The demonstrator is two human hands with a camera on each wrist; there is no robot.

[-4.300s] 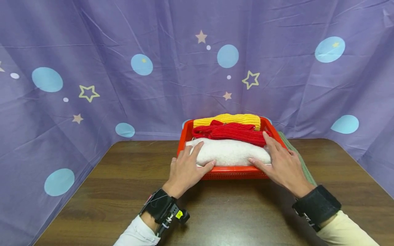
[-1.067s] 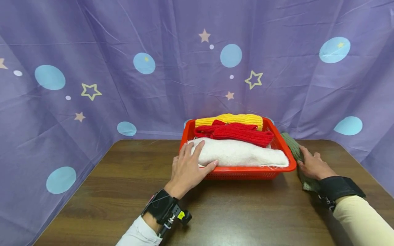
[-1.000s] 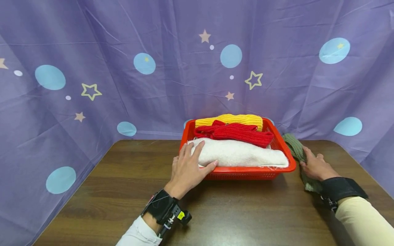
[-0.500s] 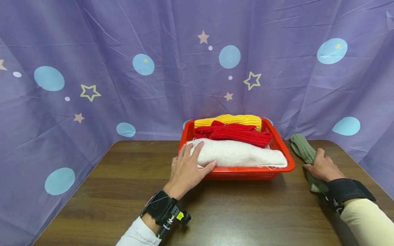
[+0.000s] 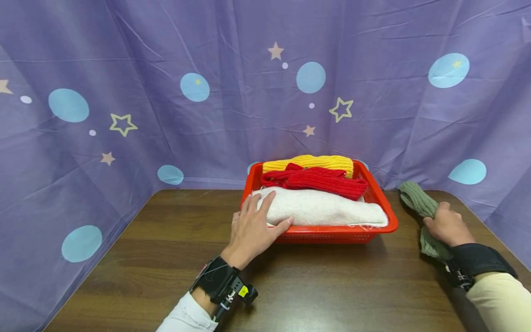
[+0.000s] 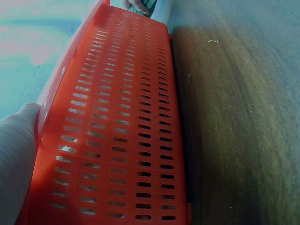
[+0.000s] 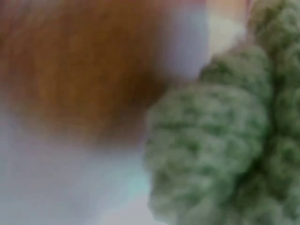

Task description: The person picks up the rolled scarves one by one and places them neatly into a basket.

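Note:
My right hand [image 5: 450,226] grips a folded green knitted scarf [image 5: 416,199] at its middle, over the table to the right of the basket. One end of the scarf points toward the curtain; the other hangs below the hand. Its thick knit [image 7: 206,140] fills the right of the right wrist view. My left hand [image 5: 250,233] rests on the front left corner of a red plastic basket [image 5: 327,237], fingers spread over a white folded cloth [image 5: 315,207] and thumb across the front rim. The left wrist view shows the basket's slotted front wall [image 6: 112,122].
Behind the white cloth in the basket lie a red knitted piece [image 5: 319,180] and a yellow ribbed one [image 5: 311,161]. The basket stands at the far side of a brown wooden table [image 5: 178,249]. A purple patterned curtain [image 5: 249,92] hangs behind.
My right hand has left the basket's right side, taken hold of the green scarf and moved it rightward, away from the basket. The left hand has stayed in place.

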